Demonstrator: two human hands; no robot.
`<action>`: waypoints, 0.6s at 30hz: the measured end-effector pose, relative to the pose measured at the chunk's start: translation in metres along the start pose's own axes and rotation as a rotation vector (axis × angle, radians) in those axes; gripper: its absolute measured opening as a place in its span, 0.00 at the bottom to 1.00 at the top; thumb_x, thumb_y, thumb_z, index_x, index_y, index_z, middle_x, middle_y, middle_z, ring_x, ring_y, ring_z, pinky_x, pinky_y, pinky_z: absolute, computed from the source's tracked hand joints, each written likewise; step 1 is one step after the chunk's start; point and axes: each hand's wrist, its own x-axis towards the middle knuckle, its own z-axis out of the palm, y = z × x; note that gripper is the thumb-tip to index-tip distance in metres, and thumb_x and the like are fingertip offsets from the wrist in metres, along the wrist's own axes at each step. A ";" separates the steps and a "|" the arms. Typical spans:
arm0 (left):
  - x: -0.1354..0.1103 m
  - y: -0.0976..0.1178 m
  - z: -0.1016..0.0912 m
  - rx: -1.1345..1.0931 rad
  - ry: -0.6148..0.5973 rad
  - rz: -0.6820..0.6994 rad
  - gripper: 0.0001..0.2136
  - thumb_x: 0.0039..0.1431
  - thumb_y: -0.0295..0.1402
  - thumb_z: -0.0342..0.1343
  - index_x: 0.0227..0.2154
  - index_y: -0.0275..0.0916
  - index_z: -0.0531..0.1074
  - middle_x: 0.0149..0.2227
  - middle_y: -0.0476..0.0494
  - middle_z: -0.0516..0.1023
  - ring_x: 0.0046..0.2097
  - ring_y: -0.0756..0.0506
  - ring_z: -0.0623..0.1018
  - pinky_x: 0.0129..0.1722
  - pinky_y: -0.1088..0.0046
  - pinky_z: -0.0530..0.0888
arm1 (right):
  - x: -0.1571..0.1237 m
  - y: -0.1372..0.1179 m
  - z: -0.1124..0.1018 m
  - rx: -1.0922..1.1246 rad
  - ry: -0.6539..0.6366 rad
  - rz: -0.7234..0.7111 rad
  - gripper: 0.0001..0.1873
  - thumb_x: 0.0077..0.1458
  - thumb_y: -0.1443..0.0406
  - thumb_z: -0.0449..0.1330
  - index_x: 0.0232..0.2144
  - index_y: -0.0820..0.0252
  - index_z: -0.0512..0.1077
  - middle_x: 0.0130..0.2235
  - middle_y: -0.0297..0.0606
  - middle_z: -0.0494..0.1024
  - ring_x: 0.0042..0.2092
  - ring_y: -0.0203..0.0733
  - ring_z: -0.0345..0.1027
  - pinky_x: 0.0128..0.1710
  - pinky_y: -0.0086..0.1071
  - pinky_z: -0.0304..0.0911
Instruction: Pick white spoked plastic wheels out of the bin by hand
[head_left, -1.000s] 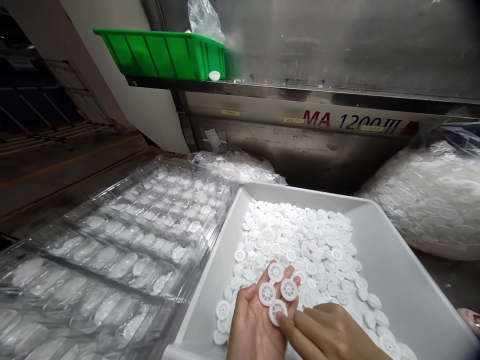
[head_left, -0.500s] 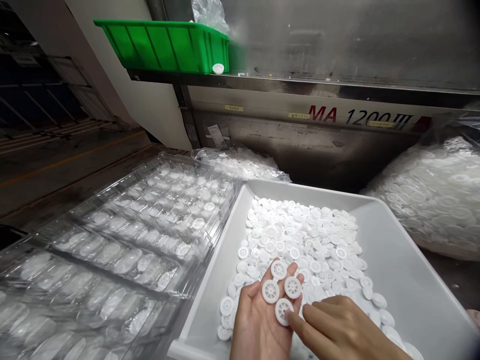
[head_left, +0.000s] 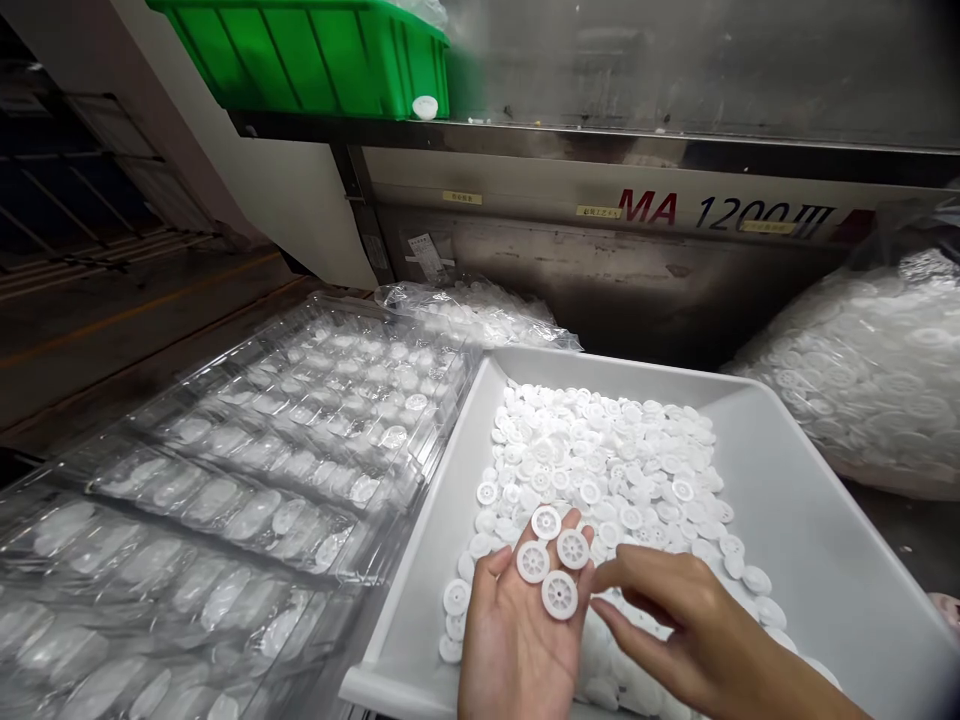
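On the upturned palm of my left hand lie several small white plastic spoked wheels, flat and side by side. My right hand is just right of that palm, thumb and index finger apart, with nothing visible between them. Its other fingers are partly hidden. Both hands are over a grey plastic tub, where a heap of the same white wheels covers much of the bottom.
Clear plastic trays with rows of white round parts stand left of the tub. A clear bag of white parts bulges at the right; another bag lies behind the tub. A green bin sits on a metal ledge.
My right hand's index finger has drawn away from the lowest wheel on my left palm, and its thumb and finger have parted. The view has tilted slightly downward.
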 end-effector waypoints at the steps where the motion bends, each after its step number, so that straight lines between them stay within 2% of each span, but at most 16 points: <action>1: 0.000 0.000 0.000 -0.002 0.012 0.009 0.29 0.55 0.30 0.45 0.61 0.34 0.46 0.57 0.31 0.65 0.56 0.39 0.68 0.55 0.61 0.63 | 0.001 0.000 -0.002 0.071 0.010 0.085 0.04 0.58 0.67 0.53 0.34 0.54 0.67 0.23 0.26 0.61 0.23 0.30 0.54 0.23 0.25 0.50; 4: -0.002 0.001 0.002 -0.007 0.048 0.025 0.30 0.54 0.30 0.46 0.61 0.36 0.46 0.57 0.32 0.65 0.56 0.37 0.67 0.55 0.59 0.64 | 0.006 0.004 -0.006 0.274 0.057 0.333 0.07 0.59 0.61 0.52 0.31 0.54 0.67 0.21 0.25 0.51 0.24 0.31 0.46 0.24 0.26 0.48; 7: -0.004 0.001 0.005 -0.009 0.074 0.037 0.29 0.55 0.32 0.47 0.60 0.37 0.48 0.58 0.33 0.65 0.57 0.36 0.66 0.55 0.60 0.64 | 0.009 0.008 -0.007 0.478 0.069 0.504 0.11 0.60 0.57 0.50 0.30 0.56 0.65 0.23 0.26 0.53 0.25 0.31 0.46 0.24 0.26 0.49; 10: -0.006 0.001 0.007 -0.005 0.077 0.040 0.29 0.55 0.34 0.48 0.59 0.35 0.50 0.57 0.32 0.65 0.57 0.36 0.66 0.56 0.59 0.62 | 0.010 0.011 -0.006 0.660 0.049 0.590 0.09 0.61 0.60 0.46 0.33 0.54 0.62 0.24 0.25 0.52 0.24 0.30 0.44 0.24 0.26 0.49; 13: -0.007 0.001 0.008 0.001 0.076 0.043 0.28 0.55 0.35 0.47 0.59 0.33 0.52 0.57 0.32 0.65 0.57 0.36 0.66 0.57 0.58 0.61 | 0.008 0.016 -0.013 0.732 0.035 0.605 0.02 0.57 0.64 0.50 0.35 0.53 0.62 0.28 0.28 0.58 0.27 0.30 0.50 0.30 0.27 0.56; 16: -0.006 0.000 0.007 0.002 0.079 0.032 0.28 0.55 0.35 0.48 0.58 0.32 0.53 0.56 0.32 0.67 0.56 0.37 0.67 0.57 0.60 0.61 | 0.007 0.027 -0.047 0.656 0.103 0.586 0.07 0.51 0.61 0.58 0.34 0.53 0.64 0.36 0.35 0.67 0.35 0.37 0.62 0.35 0.33 0.62; 18: -0.005 0.001 0.006 0.001 0.083 0.010 0.28 0.55 0.36 0.47 0.58 0.32 0.53 0.55 0.32 0.68 0.55 0.38 0.68 0.57 0.62 0.61 | 0.007 0.036 -0.086 0.514 0.264 0.562 0.10 0.49 0.57 0.60 0.33 0.52 0.66 0.41 0.40 0.70 0.41 0.43 0.66 0.37 0.36 0.64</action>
